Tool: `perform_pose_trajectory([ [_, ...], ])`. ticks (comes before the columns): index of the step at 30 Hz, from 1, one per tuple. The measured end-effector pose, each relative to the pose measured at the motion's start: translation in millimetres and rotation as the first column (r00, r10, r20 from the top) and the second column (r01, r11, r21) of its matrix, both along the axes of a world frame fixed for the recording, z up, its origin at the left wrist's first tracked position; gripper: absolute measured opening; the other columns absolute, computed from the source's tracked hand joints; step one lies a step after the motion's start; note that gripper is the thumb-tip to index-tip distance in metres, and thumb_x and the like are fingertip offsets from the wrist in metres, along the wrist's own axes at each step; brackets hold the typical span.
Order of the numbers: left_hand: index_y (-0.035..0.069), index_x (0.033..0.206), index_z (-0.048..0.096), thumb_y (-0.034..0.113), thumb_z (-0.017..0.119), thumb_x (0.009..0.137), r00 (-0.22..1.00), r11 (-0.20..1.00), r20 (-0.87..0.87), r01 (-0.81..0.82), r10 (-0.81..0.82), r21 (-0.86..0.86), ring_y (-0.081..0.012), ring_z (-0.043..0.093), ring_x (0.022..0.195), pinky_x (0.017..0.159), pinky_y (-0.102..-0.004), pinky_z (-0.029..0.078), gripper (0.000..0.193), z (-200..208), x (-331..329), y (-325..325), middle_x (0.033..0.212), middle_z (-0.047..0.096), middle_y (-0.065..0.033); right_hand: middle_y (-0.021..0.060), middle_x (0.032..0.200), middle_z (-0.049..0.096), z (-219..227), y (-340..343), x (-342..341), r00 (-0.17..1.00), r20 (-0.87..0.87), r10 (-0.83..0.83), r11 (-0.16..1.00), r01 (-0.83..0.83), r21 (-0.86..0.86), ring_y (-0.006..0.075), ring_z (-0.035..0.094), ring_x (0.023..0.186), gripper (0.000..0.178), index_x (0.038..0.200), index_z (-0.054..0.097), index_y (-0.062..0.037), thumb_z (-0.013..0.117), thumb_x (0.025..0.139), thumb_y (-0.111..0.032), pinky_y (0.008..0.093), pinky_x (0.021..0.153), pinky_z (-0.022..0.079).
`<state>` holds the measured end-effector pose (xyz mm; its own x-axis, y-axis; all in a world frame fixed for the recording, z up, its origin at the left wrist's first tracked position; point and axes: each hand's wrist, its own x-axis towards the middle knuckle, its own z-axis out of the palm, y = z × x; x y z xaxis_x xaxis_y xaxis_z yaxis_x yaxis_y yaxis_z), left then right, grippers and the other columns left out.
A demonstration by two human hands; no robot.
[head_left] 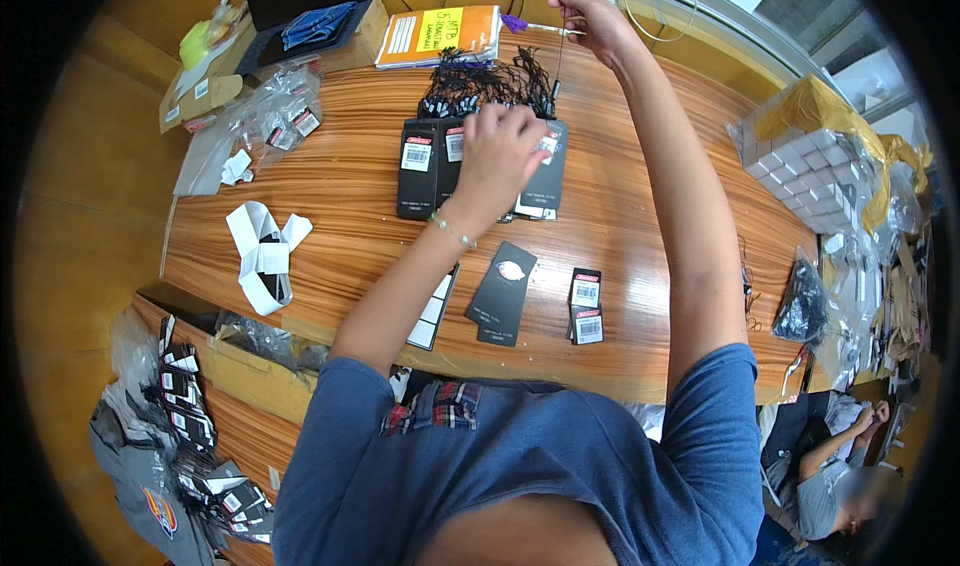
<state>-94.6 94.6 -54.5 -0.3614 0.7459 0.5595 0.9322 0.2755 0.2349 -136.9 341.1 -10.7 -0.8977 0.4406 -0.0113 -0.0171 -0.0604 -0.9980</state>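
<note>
Black hang tags [418, 191] with white barcode stickers lie in overlapping stacks on the table, their black strings [470, 84] bunched beyond them. Over the right-hand stacks is my left hand [497, 156], fingers bent and a little apart, resting on or just above the tags; its fingertips partly hide what lies beneath. Farther off, my right hand [592, 28] is raised with thumb and fingers pinched on a thin black string, which runs down taut toward the right end of the bunch. Nearer me lie two overlapping dark tags [503, 291] and two small stickered tags [586, 306].
A coiled white label strip [265, 258] lies at left, near plastic bags [275, 106]. Behind stand a laptop [310, 16] and an orange notebook [440, 38]. Small white boxes [810, 166] are stacked at right. Another person [830, 476] sits at lower right.
</note>
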Motion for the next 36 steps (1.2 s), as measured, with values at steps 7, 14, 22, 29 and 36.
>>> perform_pose_trajectory([
  [7,0.012,0.102,0.06,0.021,0.064,0.073,0.998,0.978,-0.065,-0.023,0.01,-0.205,-0.0215,0.043,0.098,0.081,-0.0392,0.03,0.031,-2.9,19.3,-16.6,0.108,0.054,-0.0016,0.0016,0.071,0.058,-24.2,7.1,-29.1,0.998,0.052,-0.024,0.994,0.029,-0.104,0.008,0.05,0.056,0.017,0.085,0.061,-0.0042,0.048,0.087,-0.015,0.0209,0.051,0.043],
  [14,0.009,0.103,0.057,0.026,0.067,0.071,1.0,0.97,-0.029,-0.014,0.007,-0.241,-0.0222,0.042,0.1,0.083,-0.04,0.03,0.037,-2.0,23.2,-17.5,0.116,0.049,-0.0043,0.0102,0.076,0.062,-68.3,9.9,-42.9,0.972,0.204,-0.113,0.993,0.119,-0.015,0.0149,0.062,0.06,0.012,0.092,0.057,0.0029,0.052,0.083,-0.003,0.0226,0.043,0.045],
  [22,0.009,0.099,0.058,0.022,0.066,0.071,0.99,0.991,0.126,0.083,-0.069,-0.103,-0.0229,0.045,0.096,0.083,-0.035,0.036,0.032,20.5,31.0,-44.9,0.104,0.052,-0.0048,0.0065,0.101,0.06,-31.0,-7.0,35.3,0.996,0.041,-0.075,0.957,0.061,0.284,0.016,0.06,0.087,0.04,0.121,0.047,-0.0065,0.055,0.085,-0.021,0.0276,0.075,0.045],
  [29,0.005,0.103,0.057,0.017,0.068,0.068,0.855,0.874,0.505,0.333,-0.121,-0.355,-0.023,0.051,0.096,0.082,-0.0326,0.042,0.038,10.9,47.8,-95.3,0.097,0.056,-0.0068,0.0019,0.082,0.06,-30.7,-95.8,211.6,0.975,0.208,0.084,0.895,-0.165,0.414,0.0097,0.054,0.074,0.026,0.103,0.059,-0.0037,0.06,0.082,-0.018,0.0243,0.067,0.043],
  [36,0.006,0.112,0.051,0.021,0.078,0.052,0.903,0.853,0.411,0.307,-0.122,-0.422,-0.0262,0.042,0.103,0.091,-0.0378,0.034,0.068,-11.8,53.7,-99.7,0.113,0.047,-0.0069,0.0096,0.084,0.053,-61.3,-159.1,278.1,0.92,0.377,-0.103,0.714,-0.196,0.672,0.0213,0.053,0.075,0.031,0.097,0.06,-0.0015,0.069,0.07,-0.015,0.0299,0.067,0.044],
])
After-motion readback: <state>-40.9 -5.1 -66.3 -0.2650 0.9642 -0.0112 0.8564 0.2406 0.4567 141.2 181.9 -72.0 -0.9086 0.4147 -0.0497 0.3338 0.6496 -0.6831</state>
